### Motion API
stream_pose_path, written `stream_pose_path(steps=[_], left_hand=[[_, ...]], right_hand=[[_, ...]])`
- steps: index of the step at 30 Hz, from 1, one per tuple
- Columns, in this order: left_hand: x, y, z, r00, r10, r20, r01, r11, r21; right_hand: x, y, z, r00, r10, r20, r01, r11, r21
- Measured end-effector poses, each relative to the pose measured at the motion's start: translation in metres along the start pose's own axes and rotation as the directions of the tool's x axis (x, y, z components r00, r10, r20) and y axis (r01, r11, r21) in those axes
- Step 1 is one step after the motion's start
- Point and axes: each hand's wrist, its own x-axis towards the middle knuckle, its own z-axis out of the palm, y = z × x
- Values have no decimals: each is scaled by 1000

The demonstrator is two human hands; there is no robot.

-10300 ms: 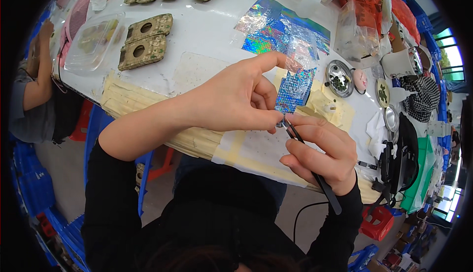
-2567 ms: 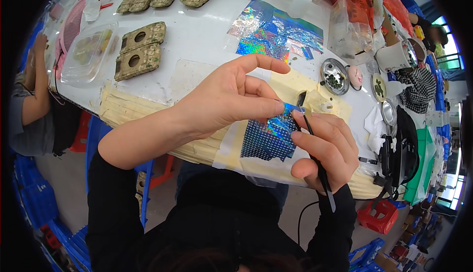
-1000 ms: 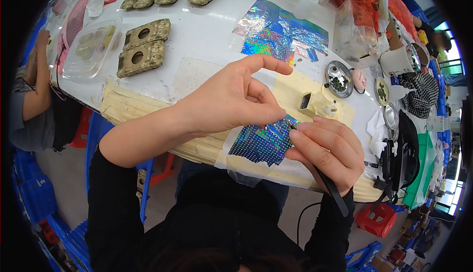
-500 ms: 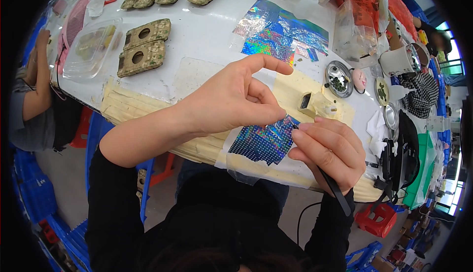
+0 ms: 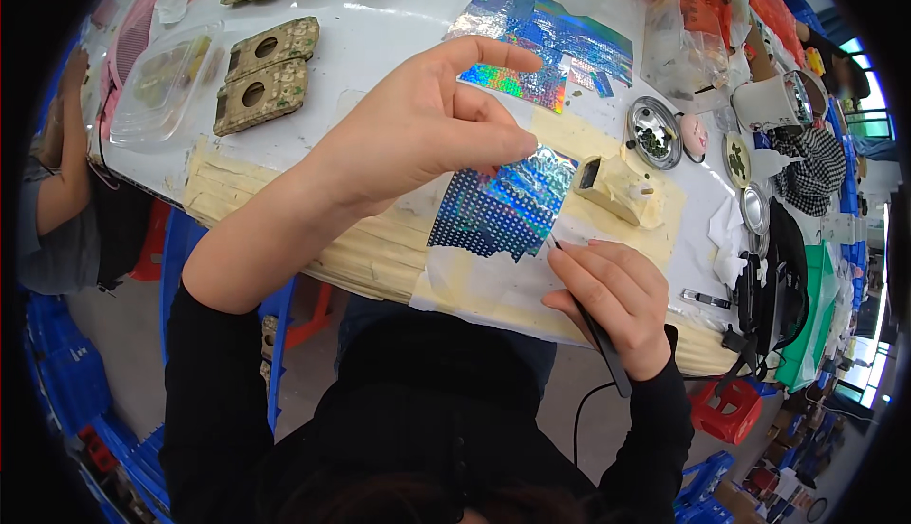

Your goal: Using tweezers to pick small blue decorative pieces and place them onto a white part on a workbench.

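A shiny blue holographic sheet, patterned with rows of small dots and ragged along its lower edge, hangs from my left hand. Thumb and a curled finger pinch its top edge, while the index finger stretches out above. Black tweezers lie in my right hand, gripped between thumb and fingers. Their thin tip meets the sheet's lower right side; whether it touches I cannot tell. Just right of the sheet, a cream block with a dark opening rests on the masking-taped table edge.
Camouflage-painted model hull parts stand at the left, with several more at the back. More holographic sheets lie behind my left hand. A round metal dish holds small dark green pieces. A clear plastic box sits far left, near another person's arm.
My left hand has moved up and left, carrying the sheet. My right hand has shifted slightly down and left with the tweezers. The whole view has tilted a little.
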Motion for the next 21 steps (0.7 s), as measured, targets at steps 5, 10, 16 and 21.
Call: stream_pose_path(steps=[5, 10, 16, 21], left_hand=[[3, 1, -6, 1000, 18, -14, -18, 1000, 4], [2, 2, -5, 1000, 4, -8, -4, 1000, 9], [2, 0, -5, 1000, 9, -19, -9, 1000, 1], [1, 2, -4, 1000, 8, -15, -8, 1000, -12]], right_hand=[[1, 0, 9, 1000, -20, 20, 20, 999, -29], [1, -1, 11, 999, -26, 30, 27, 999, -43], [5, -1, 8, 999, -29, 46, 30, 999, -32], [4, 1, 7, 999, -27, 39, 29, 999, -46]])
